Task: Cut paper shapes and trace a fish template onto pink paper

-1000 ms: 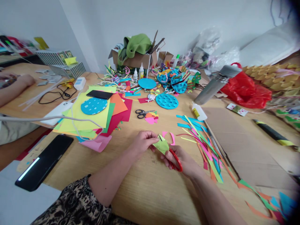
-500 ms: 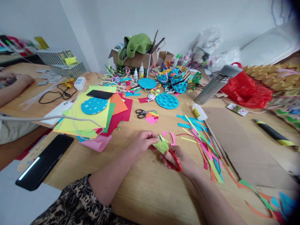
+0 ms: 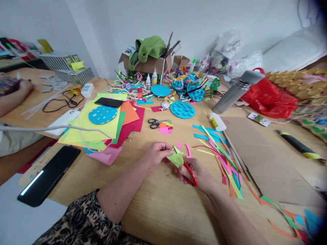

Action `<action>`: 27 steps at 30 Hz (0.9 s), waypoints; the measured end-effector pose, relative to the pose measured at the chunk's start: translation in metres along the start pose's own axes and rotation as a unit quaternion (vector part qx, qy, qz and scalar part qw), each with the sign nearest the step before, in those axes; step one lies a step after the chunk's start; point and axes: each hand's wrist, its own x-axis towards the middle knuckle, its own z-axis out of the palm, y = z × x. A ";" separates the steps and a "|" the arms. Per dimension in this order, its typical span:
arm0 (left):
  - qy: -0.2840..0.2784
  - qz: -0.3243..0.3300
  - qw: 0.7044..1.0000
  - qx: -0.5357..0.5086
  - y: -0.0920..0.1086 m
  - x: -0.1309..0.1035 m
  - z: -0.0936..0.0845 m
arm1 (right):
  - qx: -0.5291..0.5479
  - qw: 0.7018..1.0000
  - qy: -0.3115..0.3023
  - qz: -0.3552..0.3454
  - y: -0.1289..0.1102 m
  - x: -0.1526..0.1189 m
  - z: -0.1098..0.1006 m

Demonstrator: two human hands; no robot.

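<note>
Table (image 3: 153,211): 1 L hand (image 3: 159,153) w/ 1 green paper (image 3: 176,159).

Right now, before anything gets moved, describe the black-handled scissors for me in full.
The black-handled scissors have two black finger loops and slim, grey blades that look like metal. They lie flat on the wooden table, loops to the left, blades pointing right. The tips reach the small pile of coloured paper cut-outs; whether they touch it is too small to tell. Neither the left hand nor the right hand touches them.
</note>
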 end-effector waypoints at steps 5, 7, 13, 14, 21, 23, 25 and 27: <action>-0.004 -0.002 1.000 -0.001 -0.001 0.000 0.000 | -0.001 1.000 -0.008 -0.001 -0.001 -0.001 -0.001; -0.009 -0.003 1.000 0.000 -0.001 0.000 0.000 | -0.002 1.000 -0.011 -0.004 0.000 -0.001 -0.001; -0.015 -0.003 1.000 -0.001 0.000 0.000 -0.001 | -0.011 1.000 -0.014 -0.009 -0.001 0.000 -0.001; -0.015 -0.004 1.000 -0.001 0.000 0.000 -0.001 | -0.011 1.000 -0.014 -0.009 -0.001 0.000 -0.001; -0.014 -0.019 0.999 -0.022 0.001 -0.001 0.001 | 0.006 1.000 -0.005 -0.016 -0.002 0.001 -0.001; -0.034 -0.033 0.998 -0.031 0.002 -0.002 0.001 | 0.008 1.000 -0.007 -0.022 -0.002 0.001 -0.001; -0.064 -0.049 0.996 -0.045 0.002 -0.002 0.002 | 0.011 1.000 -0.011 -0.025 -0.002 0.001 -0.002; -0.083 -0.057 0.993 -0.059 0.003 -0.002 0.002 | 0.011 1.000 -0.009 -0.028 -0.002 0.001 -0.002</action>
